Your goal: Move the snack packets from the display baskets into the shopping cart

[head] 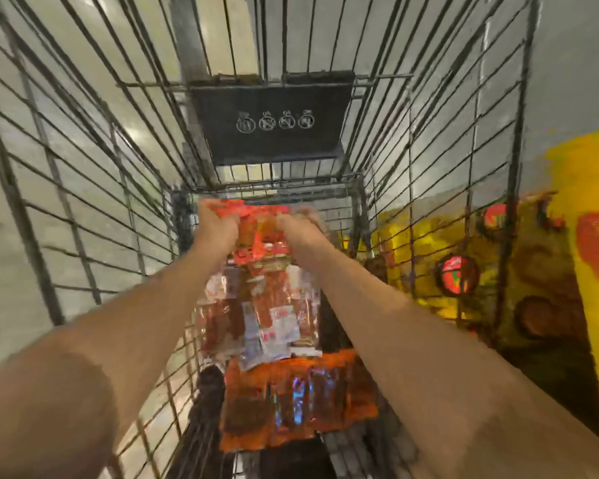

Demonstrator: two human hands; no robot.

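Note:
Both my arms reach down into the wire shopping cart (83, 188). My left hand (218, 229) and my right hand (300, 228) each grip the top edge of a red and orange snack packet (256, 236), held between them deep in the cart. Below it lie more packets: a clear one with reddish-brown snacks (256, 316) and an orange one (298, 399) nearer to me. The picture is blurred, so fingers are hard to make out.
The cart's black child-seat flap (274, 122) with white icons stands at the far end. Through the right wall I see a yellow display (588, 236) with red round labels (459, 280). Grey floor shows through the left wall.

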